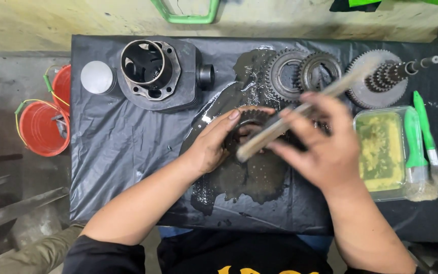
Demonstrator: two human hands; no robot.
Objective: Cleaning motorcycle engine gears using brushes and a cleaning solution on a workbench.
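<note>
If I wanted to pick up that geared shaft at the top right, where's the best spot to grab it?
Probably by the bare thin end of the shaft, coming from the right. That end sticks out clear of the stacked gears, is smooth with no teeth, and lies flat pointing right. The toothed big gear looks harder to grip, and the right hand and its brush crowd that side.

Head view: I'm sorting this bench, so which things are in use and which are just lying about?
In use: left hand, gear, right hand, brush.

Lying about: cylinder, two loose gears, gear shaft, green brushes, tray, red buckets.
</note>
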